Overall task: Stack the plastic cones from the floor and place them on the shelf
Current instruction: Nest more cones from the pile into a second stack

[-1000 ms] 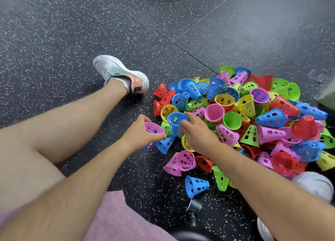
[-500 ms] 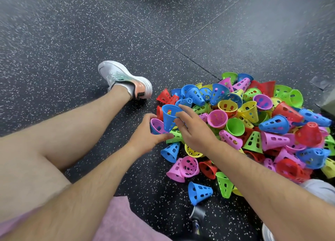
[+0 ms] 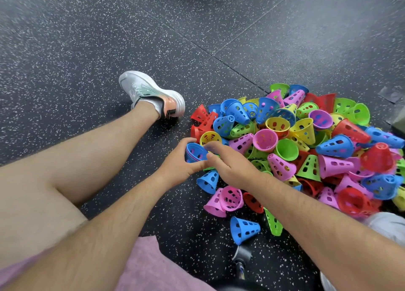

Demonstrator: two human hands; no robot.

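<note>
A heap of perforated plastic cones (image 3: 306, 141) in blue, pink, red, yellow and green covers the dark speckled floor at the right. At its left edge my left hand (image 3: 177, 168) grips a small stack: a blue cone (image 3: 196, 151) nested in a pink one, opening toward me. My right hand (image 3: 232, 166) lies just right of the stack, fingers extended toward the blue cone's rim and touching it. Loose cones lie nearer me: a blue cone (image 3: 244, 229), a pink pair (image 3: 225, 200), a green cone (image 3: 272, 224). No shelf is in view.
My bare left leg (image 3: 87, 157) stretches across the floor to a white shoe (image 3: 151, 93). Pink fabric (image 3: 149, 266) lies over my lap. A small grey object (image 3: 241, 260) sits by the bottom edge. My right shoe (image 3: 388, 225) shows at the lower right.
The blue cone that my right hand carried now sits inside the pink cone in my left hand. Both hands have drawn together at the heap's left edge.
</note>
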